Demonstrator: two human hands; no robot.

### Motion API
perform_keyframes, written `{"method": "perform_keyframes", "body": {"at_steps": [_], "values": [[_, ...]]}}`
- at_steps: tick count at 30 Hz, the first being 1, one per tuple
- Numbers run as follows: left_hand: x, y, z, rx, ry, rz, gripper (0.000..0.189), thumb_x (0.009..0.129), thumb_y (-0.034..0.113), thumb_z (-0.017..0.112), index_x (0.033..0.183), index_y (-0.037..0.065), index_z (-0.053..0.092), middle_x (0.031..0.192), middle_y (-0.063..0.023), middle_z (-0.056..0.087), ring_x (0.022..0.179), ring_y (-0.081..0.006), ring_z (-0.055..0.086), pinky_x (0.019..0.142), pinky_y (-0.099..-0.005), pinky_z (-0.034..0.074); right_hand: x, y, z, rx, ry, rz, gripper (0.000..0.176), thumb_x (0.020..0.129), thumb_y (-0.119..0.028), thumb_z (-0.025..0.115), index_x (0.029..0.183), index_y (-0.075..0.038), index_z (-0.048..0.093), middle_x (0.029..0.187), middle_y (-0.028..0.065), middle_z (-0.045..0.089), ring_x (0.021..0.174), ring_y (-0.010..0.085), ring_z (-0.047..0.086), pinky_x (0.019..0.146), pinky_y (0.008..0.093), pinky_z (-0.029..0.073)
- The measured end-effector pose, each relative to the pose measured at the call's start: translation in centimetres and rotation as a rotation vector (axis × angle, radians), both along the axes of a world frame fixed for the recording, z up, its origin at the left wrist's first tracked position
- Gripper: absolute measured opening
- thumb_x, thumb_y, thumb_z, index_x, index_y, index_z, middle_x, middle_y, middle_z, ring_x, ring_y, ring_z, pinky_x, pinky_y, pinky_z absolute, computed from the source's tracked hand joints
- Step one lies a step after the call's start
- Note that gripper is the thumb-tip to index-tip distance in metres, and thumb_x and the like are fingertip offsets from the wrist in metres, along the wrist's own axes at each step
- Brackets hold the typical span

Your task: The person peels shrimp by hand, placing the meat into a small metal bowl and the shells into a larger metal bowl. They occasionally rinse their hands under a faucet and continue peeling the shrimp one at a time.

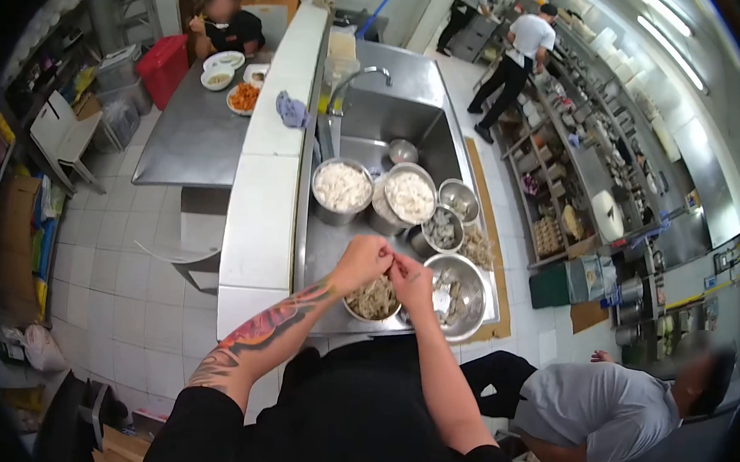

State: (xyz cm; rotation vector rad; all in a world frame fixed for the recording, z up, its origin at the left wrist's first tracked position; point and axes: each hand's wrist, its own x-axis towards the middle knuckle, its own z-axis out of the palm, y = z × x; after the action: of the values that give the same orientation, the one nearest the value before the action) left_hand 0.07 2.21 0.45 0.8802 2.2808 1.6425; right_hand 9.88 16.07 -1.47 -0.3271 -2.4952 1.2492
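Note:
My left hand [362, 262], on the tattooed arm, is closed in a pinch above the counter. Fingertip to fingertip with it is my right hand [410, 284], pinched as well. Whatever they hold between them is too small to make out. Directly beneath sits a metal bowl of greyish-brown pieces that look like raw shrimp [373, 298]. To the right stands a wide steel bowl [470, 324] with a few pale grey pieces inside. Beyond my hands are a metal pot of white chunks [342, 186] and another container of white chunks [409, 197].
Past the pots is a sink [384, 120] with a faucet [368, 70]. A smaller bowl of grey pieces [444, 228] and a brownish heap [477, 248] lie to the right. A tiled ledge [259, 197] borders the left. A person in grey [602, 410] bends close at right.

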Motion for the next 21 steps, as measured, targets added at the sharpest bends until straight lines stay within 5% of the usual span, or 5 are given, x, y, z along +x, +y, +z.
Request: {"method": "perform_keyframes", "body": {"at_steps": [2, 4, 8, 15, 21], "values": [[0.2, -0.4, -1.1, -0.026, 0.092, -0.008, 0.02, 0.082, 0.013, 0.071, 0.091, -0.005, 0.074, 0.08, -0.0193, 0.074, 0.072, -0.0239, 0.074, 0.066, -0.0349, 0.057, -0.4, 0.0, -0.8, -0.069, -0.034, 0.008, 0.025, 0.094, -0.007, 0.066, 0.115, 0.005, 0.071, 0.091, 0.0121, 0.077, 0.082, 0.0134, 0.073, 0.074, 0.0277, 0.057], [0.7, -0.8, -0.7, -0.001, 0.087, 0.005, 0.021, 0.082, 0.013, 0.071, 0.091, -0.006, 0.073, 0.078, -0.0197, 0.074, 0.072, -0.0238, 0.075, 0.066, -0.0345, 0.057, -0.2, -1.1, 1.6, -0.115, -0.112, -0.02, 0.025, 0.094, -0.007, 0.065, 0.116, 0.005, 0.071, 0.091, 0.0127, 0.077, 0.08, 0.0121, 0.072, 0.074, 0.0271, 0.057], [0.5, -0.8, 0.2, 0.023, -0.033, -0.024, 0.021, 0.082, 0.011, 0.071, 0.093, -0.006, 0.073, 0.079, -0.0177, 0.075, 0.073, -0.022, 0.075, 0.067, -0.033, 0.057, 0.0, -1.1, 1.6, -0.134, -0.05, -0.093, 0.025, 0.093, -0.011, 0.064, 0.112, 0.002, 0.073, 0.085, 0.0157, 0.077, 0.074, 0.0152, 0.074, 0.069, 0.0302, 0.057], [0.2, -1.0, 0.8, 0.118, -0.371, -0.258, 0.02, 0.09, 0.007, 0.074, 0.108, -0.002, 0.075, 0.092, -0.006, 0.075, 0.082, -0.0083, 0.068, 0.071, -0.0249, 0.054, 1.4, 0.9, 1.3, -0.923, -0.072, 0.029, 0.018, 0.096, -0.009, 0.062, 0.108, 0.004, 0.066, 0.09, 0.0107, 0.074, 0.075, 0.0176, 0.073, 0.067, 0.0292, 0.06], [-0.3, -0.1, 0.4, 0.142, -0.368, -0.293, 0.016, 0.089, 0.005, 0.073, 0.104, 0.0, 0.076, 0.091, -0.0057, 0.076, 0.081, -0.01, 0.068, 0.073, -0.0276, 0.055, 1.9, 1.4, 0.4, -0.971, -0.039, 0.022, 0.02, 0.098, -0.005, 0.057, 0.113, 0.005, 0.064, 0.093, 0.0118, 0.073, 0.078, 0.0193, 0.074, 0.07, 0.0309, 0.062]]}}
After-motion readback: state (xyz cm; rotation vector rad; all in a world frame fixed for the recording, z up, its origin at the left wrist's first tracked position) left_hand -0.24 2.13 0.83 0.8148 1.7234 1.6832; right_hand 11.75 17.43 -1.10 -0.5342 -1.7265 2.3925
